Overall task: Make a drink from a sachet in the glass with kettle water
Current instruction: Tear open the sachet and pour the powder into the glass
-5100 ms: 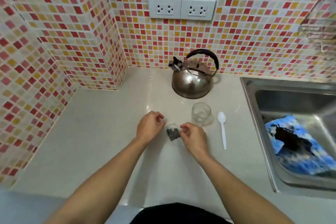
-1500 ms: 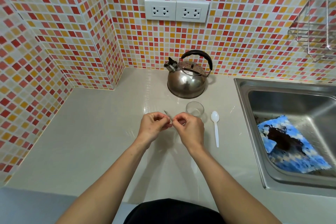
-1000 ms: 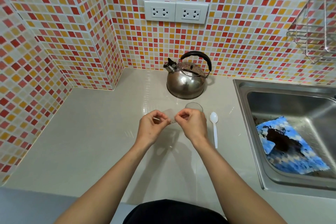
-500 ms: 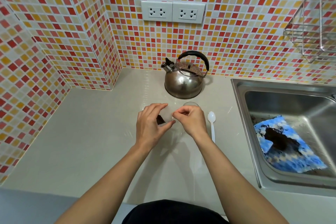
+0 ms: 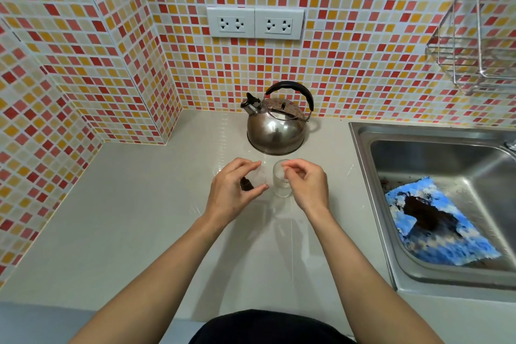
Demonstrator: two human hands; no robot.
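One head-worn wide-angle camera looks forward and down from close above the desk (image 5: 139,218), facing the kettle (image 5: 275,131) straight ahead.

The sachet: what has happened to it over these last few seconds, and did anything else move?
The two hands have parted: the left hand alone now holds the clear sachet, while the right hand has come away, fingers pinched over the glass. The kettle and the blue cloth in the sink stayed put.
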